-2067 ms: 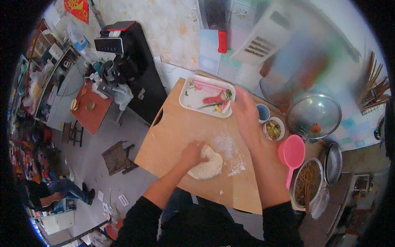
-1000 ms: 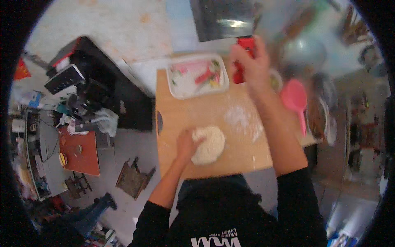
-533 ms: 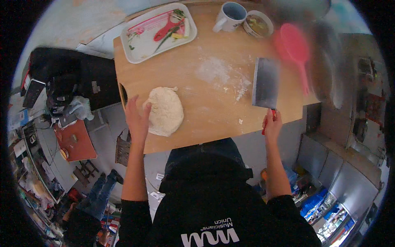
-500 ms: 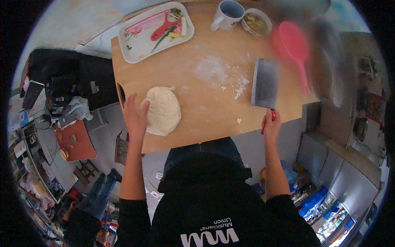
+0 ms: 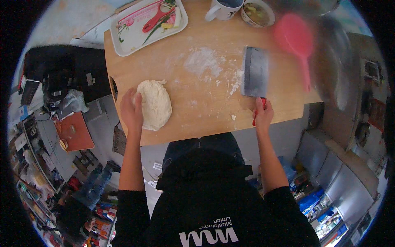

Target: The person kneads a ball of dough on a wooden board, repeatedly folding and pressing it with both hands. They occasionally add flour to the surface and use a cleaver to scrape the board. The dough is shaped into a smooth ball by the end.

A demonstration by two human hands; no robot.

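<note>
Right hand (image 5: 263,111) is wrapped round the red handle of the cleaver (image 5: 254,74), right by the near edge of the bench (image 5: 201,105). Biggest risk in my view: a floury or loose grip lets the handle tip over that edge and the blade follows toward the legs. Can't tell if the blade lies on the wood or sits just above it.

Left hand (image 5: 131,109) isn't clenched: fingers extended, thumb at the left side of the dough (image 5: 157,106). Looks like contact, can't confirm. Dough sits near-left, close to the corner. A hard push left or nearward could put part of it over the edge; dry flour under it would help it slide. Blade swung left with fingers there = cut risk.

Edges: near edge slants, left edge passes by the left hand, so little margin on that side. Best room is the middle strip between dough and blade, carrying just the flour patch (image 5: 201,61) and a few crumbs (image 5: 233,117).

Farther out it tightens: pink ladle (image 5: 294,35) right of the blade, handle pointing near, easy to clip on a rightward swing. Far side: tray (image 5: 129,46) left, mug (image 5: 226,13) middle, bowl (image 5: 260,25) next to it; a long far push could knock those, bowl spilling.
</note>
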